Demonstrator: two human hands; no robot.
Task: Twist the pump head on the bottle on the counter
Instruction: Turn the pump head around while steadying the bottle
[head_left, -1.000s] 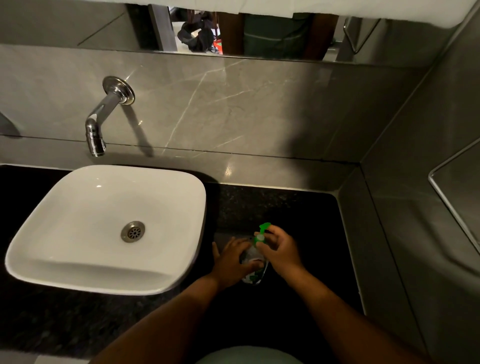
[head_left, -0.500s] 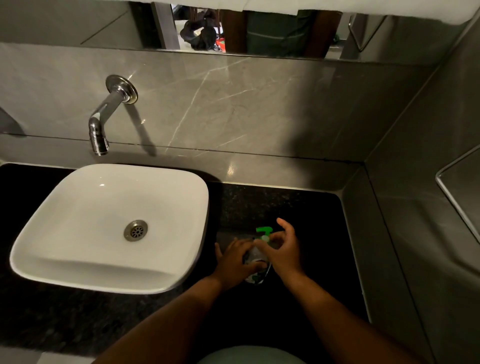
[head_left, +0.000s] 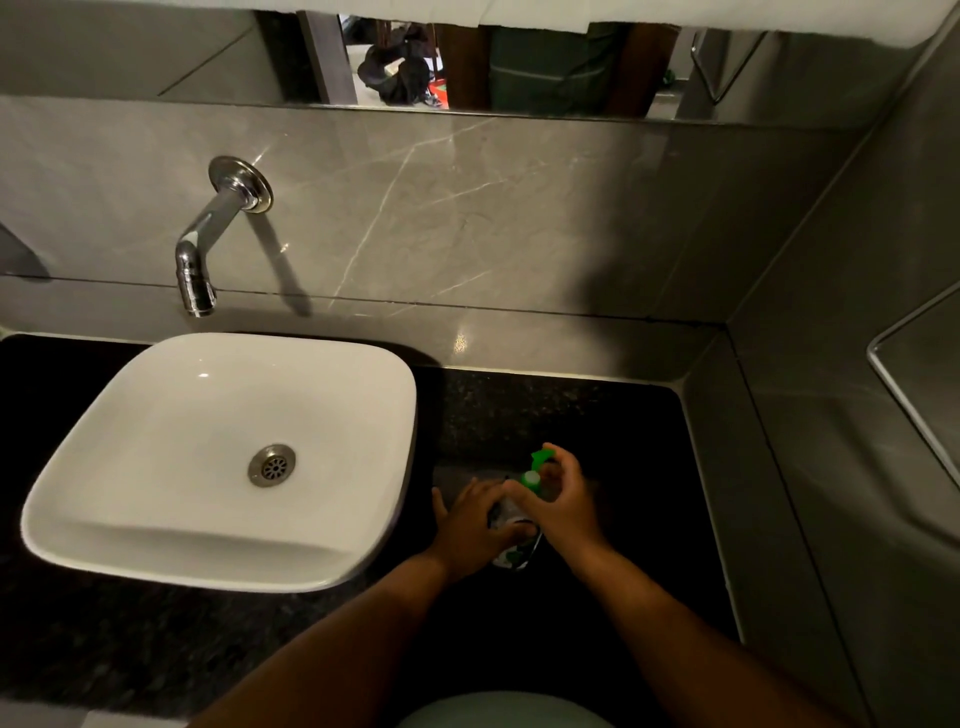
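Note:
A small clear bottle (head_left: 511, 556) with a green pump head (head_left: 537, 465) stands on the black counter (head_left: 613, 447), right of the basin. My left hand (head_left: 475, 522) is wrapped around the bottle's body from the left and hides most of it. My right hand (head_left: 563, 501) grips the pump head and its collar from the right, thumb and fingers curled around it. The green nozzle sticks out above my fingers, pointing away from me.
A white square basin (head_left: 218, 457) fills the counter's left half, with a chrome wall spout (head_left: 200, 260) above it. Grey stone walls close the back and the right side (head_left: 831, 415). A mirror (head_left: 467, 62) runs along the top.
My right hand has closed in around the pump head, and the green nozzle has swung from pointing left to pointing away from me. My left hand stays on the bottle.

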